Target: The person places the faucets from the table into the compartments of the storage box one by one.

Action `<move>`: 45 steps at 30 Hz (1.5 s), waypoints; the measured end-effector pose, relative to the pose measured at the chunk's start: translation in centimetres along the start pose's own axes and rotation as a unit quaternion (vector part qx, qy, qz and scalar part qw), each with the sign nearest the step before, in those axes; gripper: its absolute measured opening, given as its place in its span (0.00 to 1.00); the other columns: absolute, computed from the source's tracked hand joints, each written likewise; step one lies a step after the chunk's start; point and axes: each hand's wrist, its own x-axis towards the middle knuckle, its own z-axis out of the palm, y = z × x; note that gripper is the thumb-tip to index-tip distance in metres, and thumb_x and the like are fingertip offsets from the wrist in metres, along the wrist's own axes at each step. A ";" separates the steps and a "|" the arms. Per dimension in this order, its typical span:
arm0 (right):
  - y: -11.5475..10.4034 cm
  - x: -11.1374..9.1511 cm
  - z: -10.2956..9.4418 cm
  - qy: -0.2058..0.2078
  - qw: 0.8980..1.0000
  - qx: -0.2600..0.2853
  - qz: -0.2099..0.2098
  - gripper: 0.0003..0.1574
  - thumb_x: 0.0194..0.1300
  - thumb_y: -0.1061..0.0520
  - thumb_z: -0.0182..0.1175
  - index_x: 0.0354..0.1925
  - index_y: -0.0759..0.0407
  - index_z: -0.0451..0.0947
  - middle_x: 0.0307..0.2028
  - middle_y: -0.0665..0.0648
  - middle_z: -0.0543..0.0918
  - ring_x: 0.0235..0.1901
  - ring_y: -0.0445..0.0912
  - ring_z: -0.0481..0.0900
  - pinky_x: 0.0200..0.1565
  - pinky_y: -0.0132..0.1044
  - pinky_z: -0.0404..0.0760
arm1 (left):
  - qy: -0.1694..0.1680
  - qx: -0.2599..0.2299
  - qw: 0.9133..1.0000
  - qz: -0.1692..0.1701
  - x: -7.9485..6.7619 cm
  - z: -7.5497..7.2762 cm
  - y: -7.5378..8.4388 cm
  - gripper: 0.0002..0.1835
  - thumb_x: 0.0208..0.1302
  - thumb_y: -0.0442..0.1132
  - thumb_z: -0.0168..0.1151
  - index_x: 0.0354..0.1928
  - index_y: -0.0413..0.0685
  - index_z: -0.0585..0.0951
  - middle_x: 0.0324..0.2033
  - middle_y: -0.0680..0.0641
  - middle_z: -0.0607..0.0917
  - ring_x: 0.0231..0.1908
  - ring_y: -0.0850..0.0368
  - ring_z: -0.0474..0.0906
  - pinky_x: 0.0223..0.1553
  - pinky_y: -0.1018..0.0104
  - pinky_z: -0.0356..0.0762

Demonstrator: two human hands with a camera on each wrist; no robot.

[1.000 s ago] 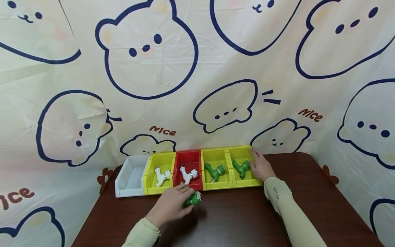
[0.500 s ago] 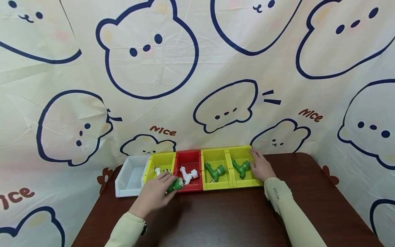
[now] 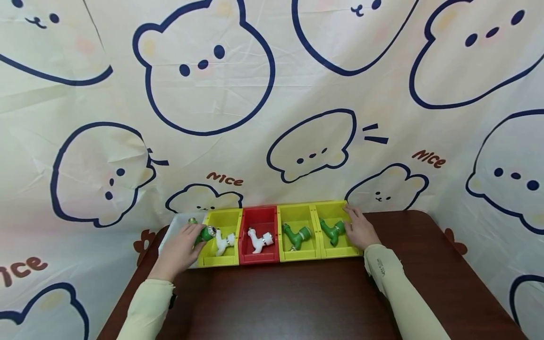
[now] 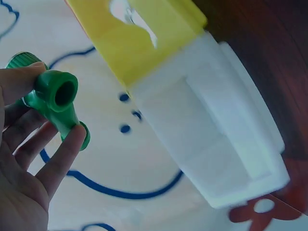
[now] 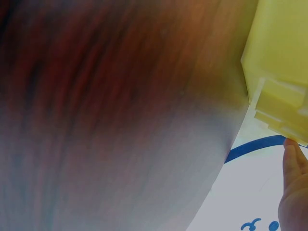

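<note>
My left hand (image 3: 179,250) grips a green plastic tap (image 3: 206,233) by its body, above the white bin (image 3: 171,232) at the left end of the row. In the left wrist view, the thumb and fingers pinch the tap (image 4: 57,96), whose round hollow opening faces the camera. The white bin (image 4: 192,130) shows nothing inside it there. My right hand (image 3: 361,230) rests against the right side of the rightmost yellow bin (image 3: 333,210), its fingers extended towards the back corner. The right wrist view shows the fingertips (image 5: 291,143) touching that bin's edge.
White taps lie in the left yellow bin (image 3: 224,217) and the red bin (image 3: 260,216). Green taps (image 3: 299,236) lie in the two right yellow bins. The row stands on a dark brown table (image 3: 272,302), before a cartoon-printed cloth (image 3: 238,156).
My left hand has moved left with the green tap, from in front of the red bin, past the left yellow bin, to above the white bin. My right hand has stayed in place.
</note>
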 end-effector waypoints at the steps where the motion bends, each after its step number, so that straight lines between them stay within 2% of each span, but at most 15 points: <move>1: 0.2 0.0 0.0 0.001 1.000 -0.001 -0.001 0.31 0.80 0.56 0.49 0.76 0.64 0.63 0.77 0.64 0.60 0.70 0.65 0.69 0.66 0.62 0.73 | -0.001 0.001 1.000 -0.009 0.0 0.0 -0.4 0.23 0.66 0.37 0.71 0.61 0.37 0.79 0.57 0.36 0.84 0.59 0.38 0.79 0.58 0.39 0.80; 4: 0.5 0.1 0.0 0.003 1.000 -0.003 -0.006 0.31 0.81 0.56 0.48 0.76 0.64 0.63 0.77 0.64 0.60 0.70 0.65 0.69 0.67 0.62 0.73 | -0.004 -0.001 0.999 -0.039 0.1 0.2 -1.7 0.23 0.68 0.38 0.70 0.62 0.38 0.78 0.57 0.35 0.84 0.58 0.37 0.79 0.56 0.38 0.81; 10: 0.3 0.1 0.0 0.006 1.000 0.001 -0.002 0.31 0.80 0.57 0.49 0.75 0.65 0.63 0.77 0.65 0.60 0.70 0.65 0.68 0.67 0.63 0.72 | -0.022 -0.011 0.996 -0.086 0.3 0.2 -3.6 0.25 0.69 0.38 0.68 0.65 0.37 0.77 0.60 0.32 0.82 0.61 0.35 0.76 0.60 0.35 0.77; 24: 0.1 0.1 0.4 -0.005 1.000 0.003 0.005 0.31 0.81 0.56 0.48 0.76 0.63 0.62 0.77 0.63 0.59 0.69 0.65 0.70 0.67 0.62 0.73 | -0.058 -0.021 0.989 -0.131 -0.3 2.3 -5.3 0.25 0.68 0.34 0.69 0.65 0.34 0.77 0.58 0.31 0.82 0.60 0.33 0.75 0.60 0.35 0.76; 28: 0.1 0.1 0.3 -0.003 1.000 0.002 0.002 0.31 0.80 0.57 0.48 0.76 0.64 0.62 0.78 0.64 0.59 0.70 0.65 0.69 0.67 0.62 0.73 | -0.059 -0.025 0.989 -0.132 -0.3 2.8 -6.0 0.25 0.67 0.33 0.69 0.64 0.32 0.77 0.57 0.29 0.82 0.59 0.33 0.75 0.59 0.34 0.76; 36: 0.1 0.1 0.1 -0.001 1.000 -0.003 0.000 0.31 0.80 0.57 0.49 0.76 0.64 0.62 0.77 0.64 0.59 0.71 0.65 0.68 0.67 0.62 0.73 | -0.097 -0.040 0.983 -0.153 -0.3 3.9 -6.7 0.26 0.69 0.34 0.67 0.66 0.33 0.76 0.59 0.29 0.80 0.61 0.32 0.74 0.61 0.33 0.75; 45: 0.3 0.1 0.1 -0.004 1.000 0.001 0.003 0.31 0.80 0.56 0.48 0.76 0.63 0.62 0.78 0.63 0.59 0.71 0.65 0.68 0.68 0.62 0.72 | -0.085 -0.031 0.986 -0.141 0.1 4.4 -6.7 0.24 0.67 0.32 0.69 0.63 0.33 0.78 0.56 0.30 0.83 0.57 0.32 0.77 0.58 0.34 0.77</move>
